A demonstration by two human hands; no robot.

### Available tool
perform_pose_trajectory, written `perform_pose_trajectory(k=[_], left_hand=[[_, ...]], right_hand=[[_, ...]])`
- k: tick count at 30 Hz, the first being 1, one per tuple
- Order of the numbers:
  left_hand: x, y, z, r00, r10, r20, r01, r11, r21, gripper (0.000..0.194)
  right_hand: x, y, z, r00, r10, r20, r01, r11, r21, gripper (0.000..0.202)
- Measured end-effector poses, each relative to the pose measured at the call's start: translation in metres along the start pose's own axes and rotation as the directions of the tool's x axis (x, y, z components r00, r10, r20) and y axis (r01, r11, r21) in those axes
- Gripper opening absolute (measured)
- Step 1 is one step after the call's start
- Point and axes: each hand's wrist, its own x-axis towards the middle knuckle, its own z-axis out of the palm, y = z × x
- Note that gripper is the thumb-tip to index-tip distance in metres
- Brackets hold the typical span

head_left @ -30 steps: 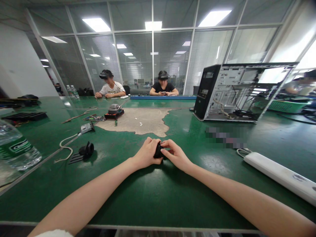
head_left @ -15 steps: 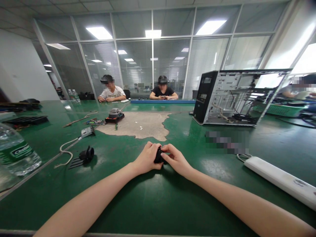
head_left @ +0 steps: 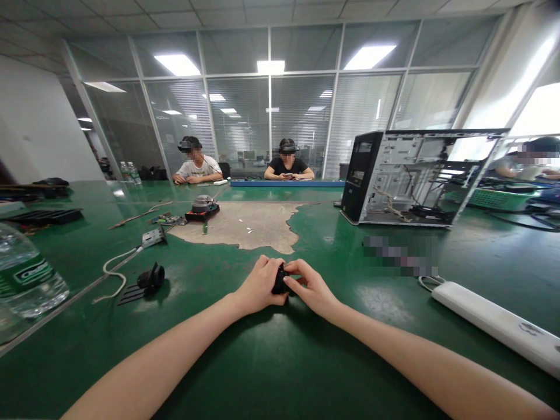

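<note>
A small black object (head_left: 279,281) is held between my two hands just above the green table (head_left: 262,361); its kind is hard to make out because fingers cover much of it. My left hand (head_left: 261,284) wraps around it from the left. From the other side, my right hand (head_left: 311,287) has thumb and fingertips pinched against its right edge. To the left lies a black plastic piece (head_left: 151,280) with a round end and several prongs.
An open computer case (head_left: 363,178) stands at the right, near a white power strip (head_left: 494,321). At the left are a water bottle (head_left: 32,277), a metal piece with a cable (head_left: 154,237) and a circuit board (head_left: 170,220). Two people (head_left: 286,166) sit across the table.
The view has tilted up slightly, so the scene sits a little lower. Both hands keep their hold on the black object, with hardly any finger movement.
</note>
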Motion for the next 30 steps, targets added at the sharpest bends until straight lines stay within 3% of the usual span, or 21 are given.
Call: perform_pose_trajectory(k=[6, 13, 21, 27, 30], left_hand=[[-0.0007, -0.0009, -0.0003, 1.000, 0.009, 0.006, -0.009, 1.000, -0.007, 0.056], [-0.0002, -0.0003, -0.0002, 1.000, -0.004, 0.008, 0.004, 1.000, -0.007, 0.053], [-0.0008, -0.0028, 0.0010, 1.000, -0.001, 0.008, 0.001, 1.000, -0.007, 0.057], [-0.0004, -0.0031, 0.0024, 1.000, 0.001, 0.006, -0.001, 1.000, 0.004, 0.055], [-0.0002, -0.0027, 0.0027, 1.000, -0.001, 0.006, 0.001, 1.000, 0.013, 0.053]], right_hand=[[0.0003, 0.0031, 0.0000, 0.992, 0.100, 0.081, -0.105, 0.993, 0.057, 0.022], [-0.0013, -0.0021, -0.0005, 1.000, -0.010, 0.025, 0.010, 1.000, -0.017, 0.015], [-0.0003, -0.0011, 0.0005, 0.993, 0.092, 0.076, -0.094, 0.995, 0.016, 0.021], [-0.0019, -0.0021, -0.0002, 1.000, -0.029, 0.010, 0.029, 0.999, -0.033, 0.015], [-0.0015, -0.0003, 0.0004, 1.000, -0.006, 0.004, 0.006, 1.000, -0.023, 0.017]])
